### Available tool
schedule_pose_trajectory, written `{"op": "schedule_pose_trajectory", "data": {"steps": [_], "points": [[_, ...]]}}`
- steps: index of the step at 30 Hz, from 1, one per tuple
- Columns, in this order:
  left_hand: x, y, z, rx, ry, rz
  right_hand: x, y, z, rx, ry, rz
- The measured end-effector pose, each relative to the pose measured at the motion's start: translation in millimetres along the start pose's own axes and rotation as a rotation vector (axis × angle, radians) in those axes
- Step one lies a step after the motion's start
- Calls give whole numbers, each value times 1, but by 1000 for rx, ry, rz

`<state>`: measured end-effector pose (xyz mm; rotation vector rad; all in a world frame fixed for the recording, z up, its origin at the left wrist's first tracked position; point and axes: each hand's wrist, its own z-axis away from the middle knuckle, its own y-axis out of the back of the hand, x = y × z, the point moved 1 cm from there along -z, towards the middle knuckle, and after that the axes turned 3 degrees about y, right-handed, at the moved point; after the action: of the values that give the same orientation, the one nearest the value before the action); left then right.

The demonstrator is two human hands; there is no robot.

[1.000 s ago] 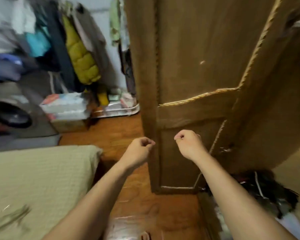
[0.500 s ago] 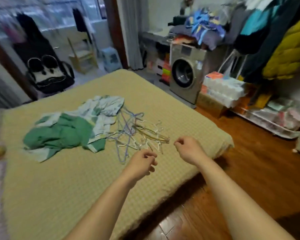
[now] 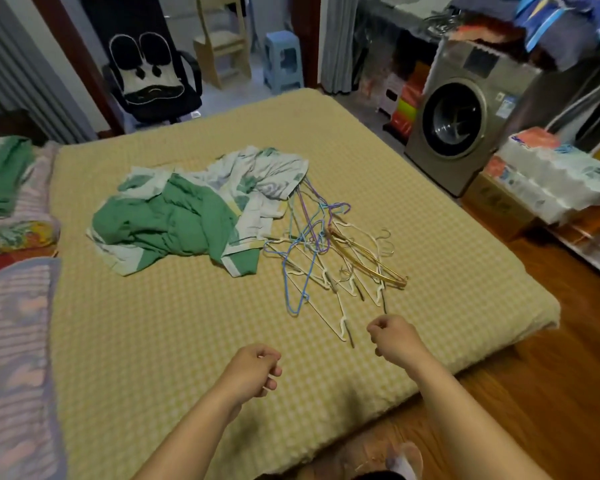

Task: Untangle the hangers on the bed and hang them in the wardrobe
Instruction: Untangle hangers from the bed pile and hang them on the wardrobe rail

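A tangled pile of wire hangers [image 3: 333, 258], blue, purple, white and gold, lies on the yellow checked bed [image 3: 187, 341] toward its right edge. My left hand [image 3: 253, 372] hovers over the bed near the front, fingers curled, holding nothing. My right hand [image 3: 394, 337] is curled into a fist just short of the nearest white hanger end, also holding nothing. Neither hand touches the hangers. The wardrobe is out of view.
Crumpled green and white clothes [image 3: 174, 220] lie beside the hangers, partly over them. A washing machine [image 3: 465, 116], boxes and stacked packs [image 3: 548, 174] stand to the right on the wooden floor [image 3: 551, 393]. Folded bedding [image 3: 11, 306] lies along the left.
The view has swung from the wardrobe door to the bed, and I have come closer to the hangers. Both hands stay curled and hold nothing throughout.
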<state>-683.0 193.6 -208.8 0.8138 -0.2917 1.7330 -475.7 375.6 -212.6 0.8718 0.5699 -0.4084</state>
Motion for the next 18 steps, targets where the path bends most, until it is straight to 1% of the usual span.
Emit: {"op": "schedule_pose_trajectory", "data": {"steps": [6, 9, 13, 16, 17, 18], "points": [[-14, -15, -66, 15, 141, -68, 8, -3, -88, -25, 3, 32], [-18, -29, -137, 66, 178, -160, 29, -15, -145, -63, 15, 88], [-28, -51, -268, 214, 214, -243, 71, -42, -224, -148, 43, 170], [-33, -68, -370, 324, 186, -366, 97, -56, -272, -170, 92, 190], [-32, -74, -392, 353, 174, -385, 103, -58, -284, -174, 110, 194], [-34, -83, -414, 390, 171, -353, 112, -59, -297, -187, 132, 221]]}}
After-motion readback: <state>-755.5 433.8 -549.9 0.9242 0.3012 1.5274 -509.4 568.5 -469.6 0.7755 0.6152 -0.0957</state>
